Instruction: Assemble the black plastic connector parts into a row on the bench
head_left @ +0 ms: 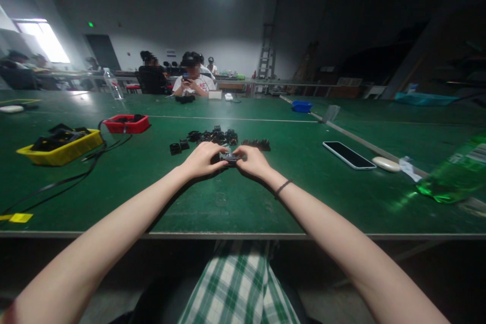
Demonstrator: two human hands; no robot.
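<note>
Between my two hands is a small black plastic part (pixel 229 160), low over the green table (pixel 243 202). My left hand (pixel 204 158) closes on its left end with thumb and fingers. From the other side my right hand (pixel 253 161) pinches the right end. The part's exact kind is too small to make out. Just beyond my hands lies a loose pile of black parts (pixel 216 135). A row of small black pieces (pixel 257 144) sits to the right of the pile, and a pair of black blocks (pixel 178 147) to its left.
Left stand a yellow bin (pixel 61 154) and a red bin (pixel 127 124) of black parts, with black cables (pixel 91 162) alongside. Right are a phone (pixel 348 155), a pale oval object (pixel 386 164) and a green bottle (pixel 455 172). A person (pixel 193 81) sits across the table.
</note>
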